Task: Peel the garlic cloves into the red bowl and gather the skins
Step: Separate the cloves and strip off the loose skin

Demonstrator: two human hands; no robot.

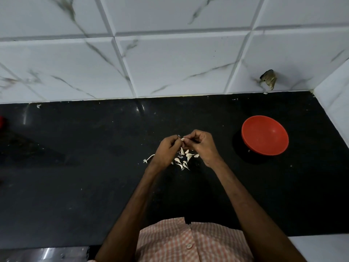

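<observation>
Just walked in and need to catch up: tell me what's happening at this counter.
A person is peeling garlic over the black counter. Both hands, left hand and right hand, pinch one clove between the fingertips. A small pile of cloves and skins lies beneath. The red bowl to the right looks empty.

Bare forearms, checked shirt [188,241] — orange-white, buttoned

I am looking down at a home kitchen. A polished black stone worktop [94,167] runs along a wall of white marble-veined tiles [170,63] at twelve o'clock, which turns a corner at two o'clock. Garlic cloves [184,159] lie at the centre of the worktop, and a red bowl [265,135] sits at three o'clock.
</observation>
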